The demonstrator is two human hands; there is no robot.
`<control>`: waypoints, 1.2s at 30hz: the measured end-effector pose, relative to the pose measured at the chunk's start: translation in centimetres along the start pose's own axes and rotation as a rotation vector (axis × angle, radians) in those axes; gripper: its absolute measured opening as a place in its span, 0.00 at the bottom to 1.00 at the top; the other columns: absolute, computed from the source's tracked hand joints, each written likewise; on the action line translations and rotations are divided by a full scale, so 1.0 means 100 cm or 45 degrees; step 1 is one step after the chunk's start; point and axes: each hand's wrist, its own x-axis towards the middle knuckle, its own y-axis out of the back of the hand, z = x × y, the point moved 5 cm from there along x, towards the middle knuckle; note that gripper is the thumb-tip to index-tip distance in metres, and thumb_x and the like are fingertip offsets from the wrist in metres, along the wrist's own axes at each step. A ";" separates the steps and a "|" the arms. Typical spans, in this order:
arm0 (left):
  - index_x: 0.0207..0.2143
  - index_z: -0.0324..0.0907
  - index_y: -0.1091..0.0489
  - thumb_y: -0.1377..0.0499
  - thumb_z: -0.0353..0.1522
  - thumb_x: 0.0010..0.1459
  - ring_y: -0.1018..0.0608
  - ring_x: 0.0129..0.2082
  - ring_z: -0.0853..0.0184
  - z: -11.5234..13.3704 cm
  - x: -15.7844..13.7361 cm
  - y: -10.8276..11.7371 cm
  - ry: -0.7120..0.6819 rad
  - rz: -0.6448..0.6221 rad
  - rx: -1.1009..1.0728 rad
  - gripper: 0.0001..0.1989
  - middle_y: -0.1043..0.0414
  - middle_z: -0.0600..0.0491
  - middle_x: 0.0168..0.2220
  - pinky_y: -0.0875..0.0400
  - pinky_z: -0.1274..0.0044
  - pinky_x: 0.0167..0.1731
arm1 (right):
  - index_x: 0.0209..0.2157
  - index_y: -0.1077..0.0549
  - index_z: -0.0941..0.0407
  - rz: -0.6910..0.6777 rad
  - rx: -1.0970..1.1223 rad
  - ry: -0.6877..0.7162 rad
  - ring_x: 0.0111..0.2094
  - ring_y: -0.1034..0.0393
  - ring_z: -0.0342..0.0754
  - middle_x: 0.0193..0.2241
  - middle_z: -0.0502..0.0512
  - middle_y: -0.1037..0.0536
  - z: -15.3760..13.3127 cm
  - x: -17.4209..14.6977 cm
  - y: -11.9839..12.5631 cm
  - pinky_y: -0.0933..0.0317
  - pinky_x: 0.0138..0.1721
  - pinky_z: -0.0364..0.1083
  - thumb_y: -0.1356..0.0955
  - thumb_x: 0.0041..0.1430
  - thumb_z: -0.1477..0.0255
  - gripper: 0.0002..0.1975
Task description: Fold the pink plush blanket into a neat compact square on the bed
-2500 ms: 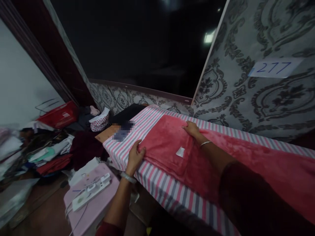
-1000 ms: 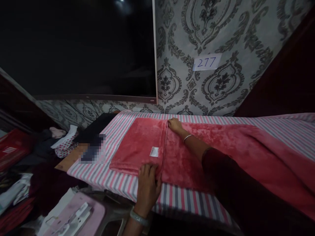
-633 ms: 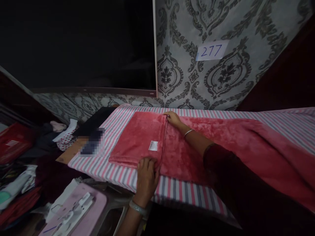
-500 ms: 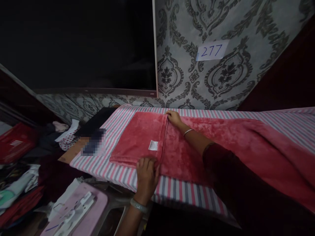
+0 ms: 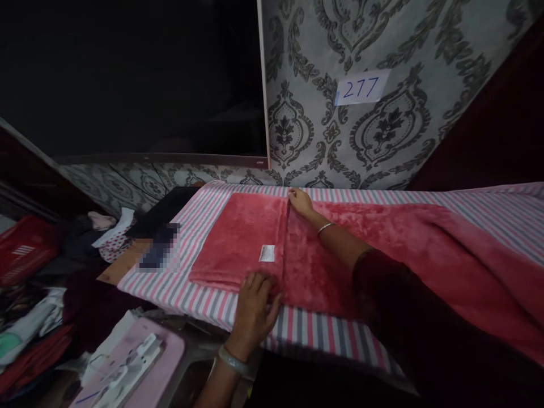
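the red fleece blanket (image 5: pixel 340 255) lies across the middle of the frame on the striped sheet (image 5: pixel 204 212), its left end doubled over with a white label (image 5: pixel 267 253) facing up. your left hand (image 5: pixel 255 309) presses flat, fingers spread, on the near end of the doubled edge at lower centre; your right hand (image 5: pixel 301 202) pinches the far end, so the edge runs straight between them. the rest trails to the right edge; bare stripes show left, clutter lower left.

A blanket (image 5: pixel 382 249) is lying on the desk (image 5: pixel 204 209), its left end folded over. The left hand (image 5: pixel 254 309) is resting at the fold's near edge, the right hand (image 5: pixel 301 202) at its far edge. A paper slip (image 5: pixel 361 88) is hanging on the wall behind.
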 end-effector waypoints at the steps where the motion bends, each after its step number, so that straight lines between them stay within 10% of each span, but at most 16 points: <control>1: 0.44 0.41 0.30 0.46 0.30 0.66 0.26 0.41 0.61 -0.002 0.005 0.005 0.004 0.034 -0.007 0.07 0.26 0.48 0.41 0.31 0.69 0.42 | 0.57 0.27 0.62 0.007 -0.041 0.039 0.55 0.30 0.56 0.54 0.66 0.22 -0.009 -0.002 0.001 0.39 0.57 0.53 0.43 0.67 0.72 0.23; 6: 0.60 0.37 0.34 0.50 0.31 0.68 0.30 0.60 0.54 -0.014 0.034 -0.002 0.053 -0.051 0.181 0.20 0.30 0.40 0.59 0.34 0.60 0.57 | 0.68 0.40 0.60 -0.073 -0.327 0.240 0.70 0.51 0.62 0.70 0.67 0.43 -0.057 -0.032 -0.014 0.54 0.66 0.62 0.42 0.70 0.61 0.30; 14: 0.69 0.48 0.42 0.47 0.38 0.67 0.48 0.71 0.43 -0.016 0.019 -0.047 0.170 -0.475 0.350 0.29 0.48 0.48 0.71 0.49 0.42 0.63 | 0.71 0.48 0.61 -0.340 -0.475 0.133 0.73 0.64 0.60 0.73 0.67 0.55 -0.032 -0.070 -0.046 0.61 0.68 0.63 0.45 0.71 0.53 0.36; 28: 0.58 0.38 0.31 0.53 0.33 0.69 0.32 0.63 0.55 -0.034 0.002 -0.020 0.292 0.170 -0.040 0.20 0.36 0.38 0.63 0.33 0.59 0.60 | 0.70 0.45 0.60 -0.428 -0.340 0.288 0.72 0.55 0.58 0.71 0.65 0.46 -0.035 -0.089 -0.013 0.52 0.67 0.61 0.44 0.71 0.61 0.31; 36: 0.51 0.37 0.28 0.47 0.30 0.63 0.28 0.57 0.53 -0.021 0.022 -0.031 0.300 -0.016 0.031 0.16 0.28 0.39 0.55 0.33 0.57 0.60 | 0.63 0.31 0.61 -0.335 -0.155 0.450 0.66 0.40 0.52 0.64 0.63 0.31 -0.036 -0.117 -0.002 0.49 0.67 0.53 0.40 0.68 0.68 0.25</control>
